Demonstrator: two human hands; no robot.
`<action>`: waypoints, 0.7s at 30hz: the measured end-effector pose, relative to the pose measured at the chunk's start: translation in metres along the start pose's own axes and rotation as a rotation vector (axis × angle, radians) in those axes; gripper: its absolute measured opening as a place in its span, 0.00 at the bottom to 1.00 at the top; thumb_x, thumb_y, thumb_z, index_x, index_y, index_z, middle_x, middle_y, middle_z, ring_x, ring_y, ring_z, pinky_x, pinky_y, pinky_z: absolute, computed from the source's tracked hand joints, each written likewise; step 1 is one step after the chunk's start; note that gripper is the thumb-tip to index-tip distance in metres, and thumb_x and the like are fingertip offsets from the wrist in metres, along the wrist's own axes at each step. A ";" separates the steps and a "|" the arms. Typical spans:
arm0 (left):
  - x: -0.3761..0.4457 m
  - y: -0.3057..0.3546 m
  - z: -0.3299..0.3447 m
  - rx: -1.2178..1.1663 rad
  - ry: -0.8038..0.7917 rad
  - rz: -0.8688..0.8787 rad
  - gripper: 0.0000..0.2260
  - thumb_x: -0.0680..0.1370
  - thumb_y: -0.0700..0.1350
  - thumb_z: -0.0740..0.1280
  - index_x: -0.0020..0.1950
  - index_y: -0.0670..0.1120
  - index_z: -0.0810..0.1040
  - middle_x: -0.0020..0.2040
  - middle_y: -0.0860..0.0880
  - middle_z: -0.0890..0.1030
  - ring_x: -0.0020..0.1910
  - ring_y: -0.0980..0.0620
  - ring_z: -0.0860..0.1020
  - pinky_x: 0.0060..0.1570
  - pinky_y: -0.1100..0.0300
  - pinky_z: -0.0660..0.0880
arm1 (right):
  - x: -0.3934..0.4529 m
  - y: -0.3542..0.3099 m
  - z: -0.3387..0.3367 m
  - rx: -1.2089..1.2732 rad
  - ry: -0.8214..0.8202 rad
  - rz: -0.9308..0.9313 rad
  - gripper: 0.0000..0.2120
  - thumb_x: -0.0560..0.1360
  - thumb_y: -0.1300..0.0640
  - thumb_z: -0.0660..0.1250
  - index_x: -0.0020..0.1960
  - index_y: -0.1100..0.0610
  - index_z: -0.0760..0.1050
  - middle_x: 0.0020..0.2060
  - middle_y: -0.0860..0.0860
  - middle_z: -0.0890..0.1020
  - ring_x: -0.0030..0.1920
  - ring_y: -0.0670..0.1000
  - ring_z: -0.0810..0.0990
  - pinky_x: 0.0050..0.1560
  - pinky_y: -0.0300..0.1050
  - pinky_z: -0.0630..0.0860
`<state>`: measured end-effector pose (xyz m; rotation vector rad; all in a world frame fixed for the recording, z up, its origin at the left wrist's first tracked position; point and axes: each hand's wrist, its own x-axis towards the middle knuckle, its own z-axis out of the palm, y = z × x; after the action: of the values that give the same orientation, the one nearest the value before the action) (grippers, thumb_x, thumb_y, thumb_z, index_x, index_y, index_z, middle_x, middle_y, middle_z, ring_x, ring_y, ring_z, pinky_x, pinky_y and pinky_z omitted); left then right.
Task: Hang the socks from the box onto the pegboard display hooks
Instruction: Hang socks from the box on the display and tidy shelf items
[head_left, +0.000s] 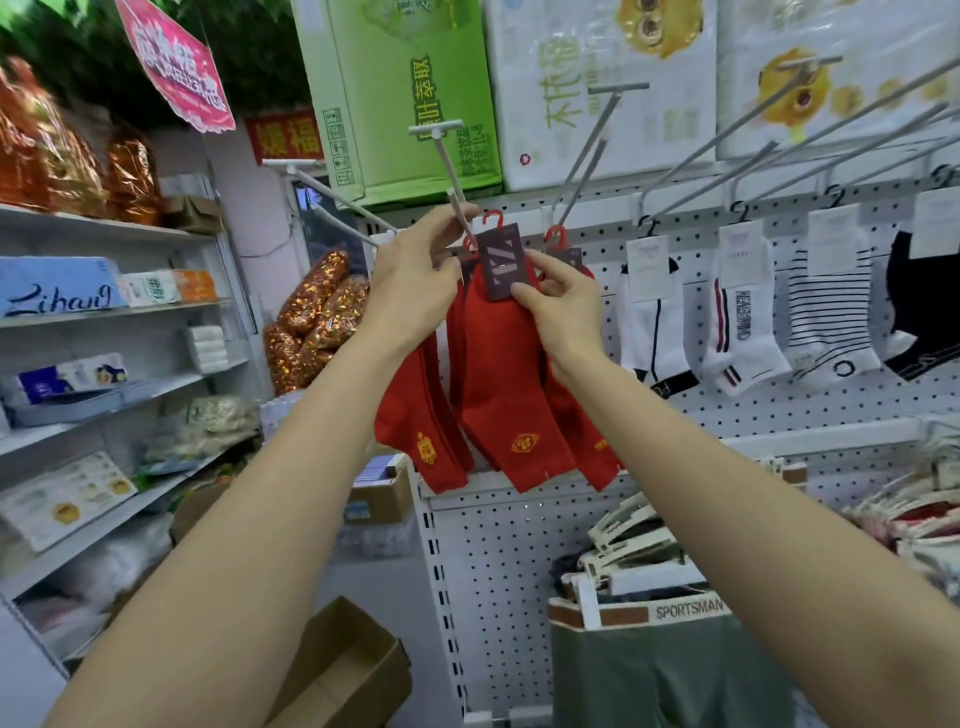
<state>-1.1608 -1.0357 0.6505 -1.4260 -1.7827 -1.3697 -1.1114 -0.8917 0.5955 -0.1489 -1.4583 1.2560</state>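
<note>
The right hand (563, 306) pinches the dark card tag (503, 262) of the red sock pair (506, 384); the left hand (415, 270) grips the white metal peg hook (457, 195) at twelve o'clock. The tag's red plastic hanger (493, 218) could miss the hook's tip and drop.

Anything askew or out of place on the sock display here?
Nothing damaged or spilled. The only unsettled item is the red sock pair, its red hanger not yet on the hook, held by left hand and right hand.

Matt red knitted-cloth socks (511, 395) with a dull grey card label (505, 262) between the fingers (524, 293), red glossy plastic hanger (494, 218) above them, perforated painted-metal pegboard (779, 405) behind.
</note>
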 end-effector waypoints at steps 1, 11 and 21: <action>-0.001 0.000 -0.001 0.006 -0.003 0.003 0.27 0.75 0.27 0.57 0.68 0.49 0.76 0.64 0.53 0.79 0.65 0.61 0.75 0.65 0.68 0.71 | 0.003 0.001 0.003 -0.001 -0.006 -0.006 0.20 0.67 0.57 0.73 0.57 0.43 0.82 0.38 0.51 0.80 0.39 0.50 0.77 0.45 0.51 0.79; -0.001 -0.004 0.001 0.028 0.002 0.052 0.27 0.75 0.28 0.57 0.68 0.49 0.76 0.64 0.52 0.80 0.65 0.61 0.75 0.63 0.71 0.69 | 0.000 0.015 0.008 -0.011 -0.036 -0.032 0.20 0.70 0.61 0.73 0.57 0.43 0.82 0.43 0.48 0.85 0.45 0.54 0.81 0.53 0.54 0.80; -0.003 -0.001 0.001 -0.017 0.011 0.025 0.19 0.78 0.36 0.65 0.67 0.49 0.77 0.63 0.53 0.80 0.64 0.60 0.76 0.65 0.58 0.74 | -0.001 0.028 0.012 -0.100 -0.055 0.021 0.19 0.72 0.59 0.74 0.62 0.48 0.81 0.40 0.47 0.82 0.44 0.47 0.78 0.56 0.53 0.78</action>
<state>-1.1605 -1.0367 0.6469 -1.4423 -1.7449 -1.3808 -1.1350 -0.8876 0.5768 -0.1989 -1.5713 1.2128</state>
